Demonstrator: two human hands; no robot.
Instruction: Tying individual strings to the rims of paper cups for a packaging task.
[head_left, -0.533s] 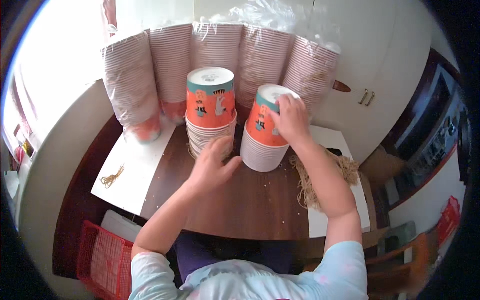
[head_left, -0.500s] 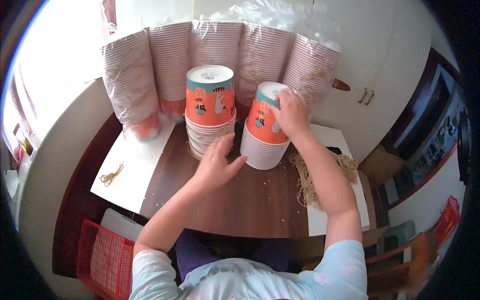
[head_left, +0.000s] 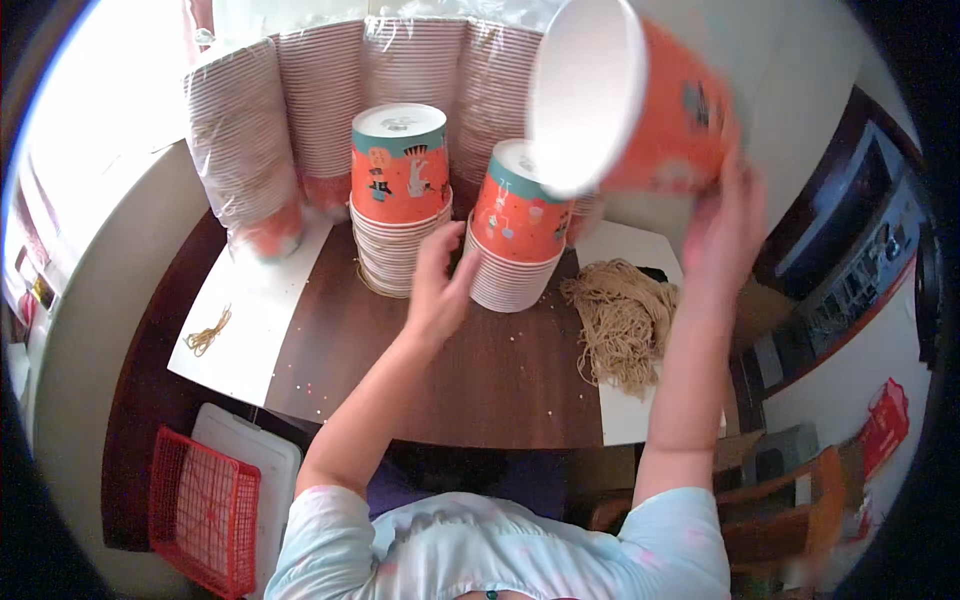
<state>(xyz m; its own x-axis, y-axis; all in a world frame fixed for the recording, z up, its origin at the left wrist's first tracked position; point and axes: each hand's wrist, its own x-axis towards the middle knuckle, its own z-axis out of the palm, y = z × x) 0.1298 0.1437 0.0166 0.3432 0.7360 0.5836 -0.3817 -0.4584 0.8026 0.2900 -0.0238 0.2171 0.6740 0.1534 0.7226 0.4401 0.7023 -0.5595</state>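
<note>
An orange paper bucket (head_left: pixel 668 120) is raised at the upper right, tilted with its white open mouth facing left. My right hand (head_left: pixel 722 225), slightly blurred, grips its lower right side. Below it stands a short stack of upside-down orange paper buckets (head_left: pixel 515 225) with white rims. My left hand (head_left: pixel 440 285) is open at that stack's left side, thumb and fingers apart; whether it touches the rims I cannot tell. To the left stands another upside-down stack (head_left: pixel 400 190), topped by a teal-banded white base, with string around its lower rims.
Tall plastic-wrapped bucket stacks (head_left: pixel 240 140) line the back of the brown table (head_left: pixel 440 400). A heap of tan string (head_left: pixel 625 320) lies on the right; a few loose strands (head_left: pixel 208 332) lie on the left white panel. A red basket (head_left: pixel 205 510) sits lower left, a wooden chair (head_left: pixel 790 520) lower right.
My right hand has lifted a bucket off the right stack, up and to the right, turning its mouth leftward. My left hand has moved up against or near that stack's side. The view has shifted slightly.
</note>
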